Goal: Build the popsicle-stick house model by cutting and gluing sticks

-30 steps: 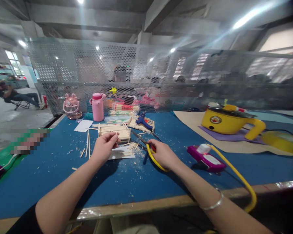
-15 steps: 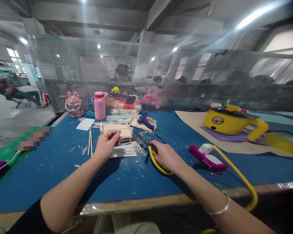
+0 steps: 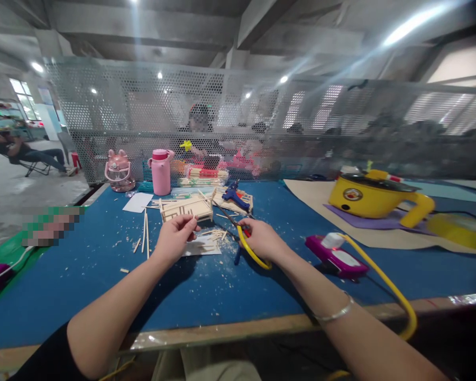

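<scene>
My left hand (image 3: 178, 235) is closed in a pinch in front of a small wooden stick model (image 3: 186, 208). A pale wooden stick end (image 3: 194, 217) shows at its fingertips; the fingers hide most of it. My right hand (image 3: 262, 239) grips scissors (image 3: 246, 244) with yellow handles. Their dark blades point up and left to the model's right corner; I cannot tell whether they touch it. Under the left fingertips lies a white paper (image 3: 202, 246) with cut stick pieces (image 3: 218, 234) around it.
A blue glue gun (image 3: 236, 197) lies behind the scissors. Long sticks (image 3: 145, 233) lie to the left. Farther back stand a pink bottle (image 3: 161, 174) and a pink jug (image 3: 119, 172). To the right are a purple power strip (image 3: 337, 257) with a yellow cord and a yellow pot (image 3: 365, 198).
The stick model has tilted and shifted slightly left, showing its lattice side. My right hand has moved a little up and left with the scissors. My left hand has shifted only slightly.
</scene>
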The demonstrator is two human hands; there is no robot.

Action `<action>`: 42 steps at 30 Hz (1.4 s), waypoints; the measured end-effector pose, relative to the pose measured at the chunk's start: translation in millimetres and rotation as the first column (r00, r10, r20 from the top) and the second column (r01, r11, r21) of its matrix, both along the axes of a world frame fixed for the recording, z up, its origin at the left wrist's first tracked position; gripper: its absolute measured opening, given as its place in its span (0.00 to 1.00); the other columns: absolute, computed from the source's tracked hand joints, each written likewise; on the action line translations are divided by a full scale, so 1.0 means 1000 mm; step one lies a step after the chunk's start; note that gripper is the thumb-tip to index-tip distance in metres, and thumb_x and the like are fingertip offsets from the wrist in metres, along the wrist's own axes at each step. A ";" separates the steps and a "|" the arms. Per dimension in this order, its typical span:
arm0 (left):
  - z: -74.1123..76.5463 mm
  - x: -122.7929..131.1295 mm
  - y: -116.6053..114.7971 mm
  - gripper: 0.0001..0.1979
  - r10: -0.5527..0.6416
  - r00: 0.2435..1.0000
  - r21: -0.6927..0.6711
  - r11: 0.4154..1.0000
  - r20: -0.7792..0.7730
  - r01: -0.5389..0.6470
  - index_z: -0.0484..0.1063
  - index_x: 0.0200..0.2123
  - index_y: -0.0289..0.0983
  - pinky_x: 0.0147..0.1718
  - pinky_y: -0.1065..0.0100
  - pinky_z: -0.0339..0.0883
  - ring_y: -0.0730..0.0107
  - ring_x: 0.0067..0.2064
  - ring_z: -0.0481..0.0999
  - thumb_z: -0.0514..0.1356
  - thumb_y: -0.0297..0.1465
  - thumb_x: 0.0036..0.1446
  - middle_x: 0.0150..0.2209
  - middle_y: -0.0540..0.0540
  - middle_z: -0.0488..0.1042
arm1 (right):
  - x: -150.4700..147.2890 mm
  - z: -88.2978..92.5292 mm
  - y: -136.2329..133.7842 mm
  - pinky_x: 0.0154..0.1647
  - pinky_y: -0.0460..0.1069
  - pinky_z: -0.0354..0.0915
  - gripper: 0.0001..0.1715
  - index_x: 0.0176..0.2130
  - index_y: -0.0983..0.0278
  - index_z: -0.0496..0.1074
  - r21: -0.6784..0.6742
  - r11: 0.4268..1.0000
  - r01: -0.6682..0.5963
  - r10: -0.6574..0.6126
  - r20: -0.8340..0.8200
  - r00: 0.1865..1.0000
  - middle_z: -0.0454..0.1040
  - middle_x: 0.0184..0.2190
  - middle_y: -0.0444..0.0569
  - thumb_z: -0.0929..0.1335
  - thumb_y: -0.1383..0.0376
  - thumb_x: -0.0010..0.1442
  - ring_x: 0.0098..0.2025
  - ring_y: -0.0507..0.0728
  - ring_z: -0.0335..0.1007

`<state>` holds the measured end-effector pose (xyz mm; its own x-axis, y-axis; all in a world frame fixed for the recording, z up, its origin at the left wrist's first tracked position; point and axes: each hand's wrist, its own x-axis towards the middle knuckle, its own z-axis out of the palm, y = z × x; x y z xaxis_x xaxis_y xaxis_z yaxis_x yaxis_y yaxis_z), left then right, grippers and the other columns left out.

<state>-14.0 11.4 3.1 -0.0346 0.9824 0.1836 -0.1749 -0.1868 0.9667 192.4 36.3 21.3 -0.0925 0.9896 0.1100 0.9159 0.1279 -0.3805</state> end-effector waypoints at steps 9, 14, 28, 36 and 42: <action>-0.003 -0.015 0.004 0.10 0.384 0.806 0.391 0.896 -0.451 -0.209 0.72 0.33 0.37 0.30 0.71 0.61 0.72 0.28 0.70 0.55 0.35 0.51 0.38 0.44 0.75 | 0.001 0.001 0.002 0.28 0.44 0.58 0.21 0.38 0.66 0.72 -0.023 1.000 -0.006 0.006 0.026 1.000 0.74 0.32 0.51 0.65 0.72 0.40 0.32 0.55 0.68; 0.004 -0.026 0.012 0.09 0.478 0.649 0.482 0.855 -0.592 -0.189 0.72 0.34 0.40 0.35 0.69 0.61 0.64 0.39 0.72 0.54 0.32 0.51 0.45 0.42 0.72 | 0.009 0.000 -0.004 0.26 0.44 0.58 0.19 0.34 0.66 0.71 -0.098 0.995 -0.012 -0.001 -0.133 0.991 0.73 0.25 0.47 0.65 0.74 0.37 0.28 0.53 0.67; 0.005 -0.038 0.025 0.07 0.359 0.754 0.339 0.921 -0.551 -0.190 0.73 0.28 0.38 0.26 0.71 0.60 0.69 0.23 0.72 0.57 0.34 0.47 0.25 0.47 0.74 | -0.010 -0.001 0.008 0.15 0.42 0.55 0.17 0.30 0.66 0.65 -0.228 0.973 0.024 -0.159 -0.594 0.789 0.60 0.09 0.35 0.63 0.77 0.35 0.14 0.48 0.58; 0.003 -0.038 0.019 0.10 0.325 0.780 0.271 0.940 -0.535 -0.206 0.74 0.30 0.38 0.27 0.70 0.62 0.67 0.25 0.73 0.57 0.36 0.47 0.23 0.47 0.74 | -0.003 -0.007 0.015 0.19 0.44 0.61 0.17 0.36 0.67 0.66 -0.218 0.976 0.028 -0.153 -0.581 0.799 0.65 0.14 0.41 0.66 0.72 0.41 0.17 0.50 0.63; 0.003 -0.030 0.014 0.08 0.461 0.774 0.437 0.859 -0.435 -0.266 0.75 0.29 0.38 0.35 0.67 0.64 0.63 0.39 0.72 0.58 0.35 0.47 0.42 0.42 0.73 | -0.004 0.012 0.029 0.32 0.44 0.62 0.18 0.38 0.66 0.65 0.273 0.959 -0.075 0.211 -0.515 0.831 0.71 0.32 0.48 0.67 0.60 0.47 0.32 0.51 0.67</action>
